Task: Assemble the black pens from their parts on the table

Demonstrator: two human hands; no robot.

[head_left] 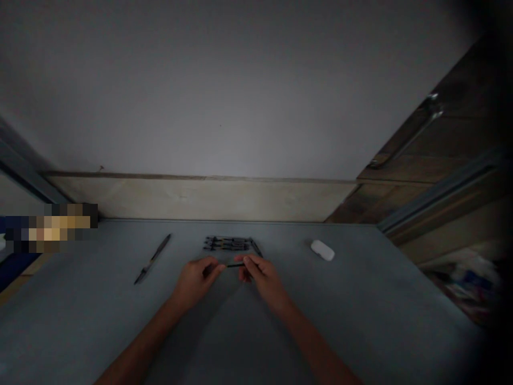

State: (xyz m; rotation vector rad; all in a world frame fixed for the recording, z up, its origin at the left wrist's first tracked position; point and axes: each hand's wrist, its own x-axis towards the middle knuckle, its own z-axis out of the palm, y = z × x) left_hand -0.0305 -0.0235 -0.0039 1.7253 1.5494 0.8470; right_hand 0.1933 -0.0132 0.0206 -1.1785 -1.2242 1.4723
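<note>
Between my two hands is a thin dark pen [235, 266], held level just above the table. My left hand [196, 280] pinches its left end between thumb and fingers. At the other end, my right hand [262, 278] closes thumb and fingers round it; the tips of the pen are hidden by my fingers. Just beyond my hands lies a row of several dark pens [227, 244], side by side. Another dark pen [256, 248] rests at a slant by the row's right end. Farther left, a longer-looking pen [153, 259] lies diagonally, apart from the rest.
A white rounded object [323, 250] lies to the right on the grey table [352, 299]. Behind the table rises a pale wall [220, 107] with a lighter strip below. Metal frame bars stand at both sides. The far left is pixelated; clutter [473, 280] sits right of the table.
</note>
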